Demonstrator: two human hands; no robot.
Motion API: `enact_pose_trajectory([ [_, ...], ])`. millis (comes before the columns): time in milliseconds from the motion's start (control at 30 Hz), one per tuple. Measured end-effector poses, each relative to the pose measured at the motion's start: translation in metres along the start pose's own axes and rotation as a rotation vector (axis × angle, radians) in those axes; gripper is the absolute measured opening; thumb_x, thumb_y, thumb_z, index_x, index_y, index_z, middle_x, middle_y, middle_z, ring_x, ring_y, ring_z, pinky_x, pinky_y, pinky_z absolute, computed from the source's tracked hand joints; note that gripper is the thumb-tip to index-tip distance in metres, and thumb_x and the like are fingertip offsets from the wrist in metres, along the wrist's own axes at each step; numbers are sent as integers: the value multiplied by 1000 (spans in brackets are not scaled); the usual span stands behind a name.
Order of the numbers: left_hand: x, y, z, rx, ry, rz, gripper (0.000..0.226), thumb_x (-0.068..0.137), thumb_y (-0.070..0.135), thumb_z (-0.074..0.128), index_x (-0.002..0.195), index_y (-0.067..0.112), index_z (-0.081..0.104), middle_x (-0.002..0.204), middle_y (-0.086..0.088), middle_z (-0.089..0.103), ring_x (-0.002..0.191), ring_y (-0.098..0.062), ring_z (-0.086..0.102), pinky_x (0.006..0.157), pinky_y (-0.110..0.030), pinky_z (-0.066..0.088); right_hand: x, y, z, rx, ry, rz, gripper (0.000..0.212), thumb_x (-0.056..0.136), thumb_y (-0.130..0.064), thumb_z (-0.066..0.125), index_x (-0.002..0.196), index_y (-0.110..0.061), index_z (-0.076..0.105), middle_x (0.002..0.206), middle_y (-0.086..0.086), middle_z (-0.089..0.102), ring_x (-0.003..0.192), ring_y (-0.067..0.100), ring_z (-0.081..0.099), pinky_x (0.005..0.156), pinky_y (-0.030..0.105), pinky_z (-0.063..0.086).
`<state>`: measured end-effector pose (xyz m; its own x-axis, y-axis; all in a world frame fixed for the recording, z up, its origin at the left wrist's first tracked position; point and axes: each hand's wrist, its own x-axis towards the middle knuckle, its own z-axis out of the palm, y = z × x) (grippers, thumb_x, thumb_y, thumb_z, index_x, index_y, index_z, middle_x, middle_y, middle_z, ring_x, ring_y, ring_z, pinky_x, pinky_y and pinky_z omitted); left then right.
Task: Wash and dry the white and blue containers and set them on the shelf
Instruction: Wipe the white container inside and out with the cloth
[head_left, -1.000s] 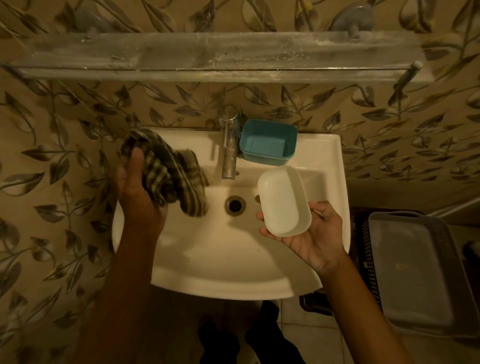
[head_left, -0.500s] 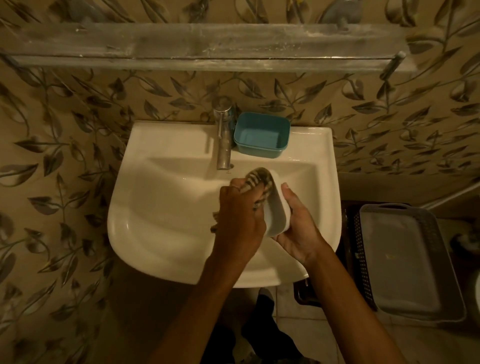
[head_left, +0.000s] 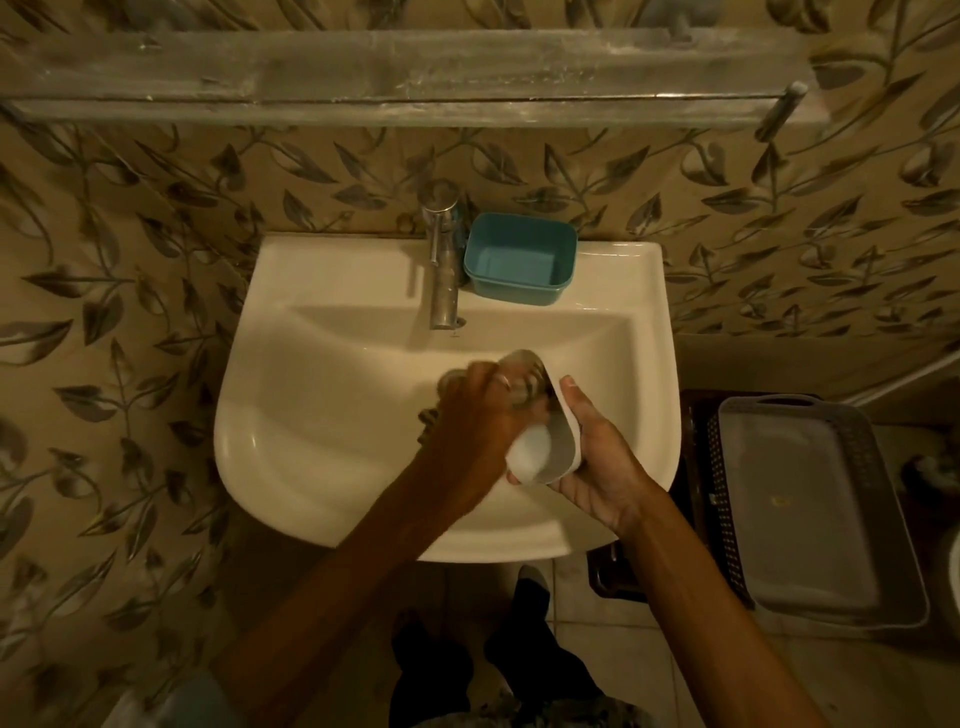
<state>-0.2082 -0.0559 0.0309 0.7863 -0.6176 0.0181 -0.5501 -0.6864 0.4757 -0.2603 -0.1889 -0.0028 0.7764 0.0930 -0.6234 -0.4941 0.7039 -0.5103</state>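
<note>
Over the basin, my right hand (head_left: 597, 457) grips the white container (head_left: 545, 457) from its right side, tilted on edge with the opening facing left. My left hand (head_left: 478, 415) grips a striped cloth (head_left: 519, 379) and presses it inside the white container; the cloth is blurred and mostly hidden by my hand. The blue container (head_left: 519, 257) stands upright and empty on the sink's back rim, just right of the tap. The shelf (head_left: 405, 78) runs along the wall above the sink and holds nothing that I can see.
The white sink (head_left: 311, 415) has a chrome tap (head_left: 441, 260) at the back centre. To the right, on the floor, a dark basket (head_left: 711, 493) carries a grey tray (head_left: 810, 519). Leaf-patterned wall surrounds the sink. My legs show below the basin.
My left hand brought the cloth from the sink's left side into the white container, which my right hand tilted on edge. The cloth now sits deeper in the container than half a second ago.
</note>
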Motion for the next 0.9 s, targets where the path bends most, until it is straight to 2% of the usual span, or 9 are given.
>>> enact_pose_trajectory([
  [67, 13, -2, -5, 108, 56, -62, 43, 66, 9, 84, 106, 9, 69, 113, -23, 61, 96, -45, 59, 74, -52, 55, 1, -1, 5, -40, 13, -22, 39, 92, -54, 46, 107, -27, 70, 106, 11, 74, 90, 29, 73, 68, 44, 60],
  [167, 17, -3, -6, 241, 24, -49, 47, 62, 13, 85, 106, 14, 70, 119, -21, 60, 103, -43, 55, 79, -46, 49, 4, -5, 7, -157, 53, -98, 32, 93, -54, 45, 103, -35, 69, 96, 3, 77, 83, 22, 74, 69, 45, 60],
  [267, 13, 5, -5, 291, 83, -117, 29, 81, 8, 66, 107, 19, 69, 124, -14, 54, 105, -35, 47, 75, -38, 39, 5, -6, 6, -321, 83, -183, 32, 95, -55, 43, 107, -38, 68, 103, -1, 75, 90, 19, 73, 73, 40, 59],
  [400, 4, 25, 1, 126, 102, -419, 30, 85, 2, 61, 115, 2, 58, 123, -17, 50, 108, -36, 46, 89, -44, 44, 3, -8, 6, -471, 59, -290, 36, 99, -48, 37, 102, -40, 72, 106, -2, 74, 101, 18, 69, 94, 38, 52],
  [533, -8, 41, 11, 45, -22, -418, 37, 82, -2, 59, 119, 3, 56, 130, -15, 43, 116, -36, 40, 96, -45, 39, 3, -9, 7, -443, 72, -351, 38, 93, -51, 43, 108, -30, 70, 110, 6, 72, 106, 23, 67, 98, 40, 51],
  [600, -14, 48, 15, 8, -97, -351, 37, 80, -3, 58, 114, 11, 60, 128, -10, 43, 112, -31, 38, 94, -42, 38, 3, -11, 8, -412, 81, -361, 38, 85, -57, 47, 106, -35, 70, 111, 2, 72, 109, 23, 66, 96, 37, 52],
  [700, -23, 48, 19, -44, -186, -276, 43, 80, 0, 56, 113, 26, 64, 122, -3, 42, 107, -25, 36, 90, -35, 37, 3, -12, 6, -353, 71, -364, 34, 81, -56, 51, 100, -38, 72, 106, -2, 74, 107, 21, 67, 91, 33, 56],
  [800, -20, 39, 16, -283, -268, -313, 40, 87, 1, 51, 112, 28, 67, 116, 0, 43, 105, -19, 40, 91, -27, 41, 3, -12, 3, -315, 78, -364, 44, 83, -54, 51, 116, -27, 66, 120, 9, 69, 114, 27, 64, 100, 41, 50],
  [900, -11, 35, 8, -604, -283, -365, 30, 90, 2, 48, 102, 19, 70, 98, 12, 50, 91, -1, 51, 71, -4, 42, 3, -14, 5, -325, 73, -388, 43, 89, -52, 50, 118, -25, 65, 122, 10, 68, 115, 27, 63, 102, 43, 48],
])
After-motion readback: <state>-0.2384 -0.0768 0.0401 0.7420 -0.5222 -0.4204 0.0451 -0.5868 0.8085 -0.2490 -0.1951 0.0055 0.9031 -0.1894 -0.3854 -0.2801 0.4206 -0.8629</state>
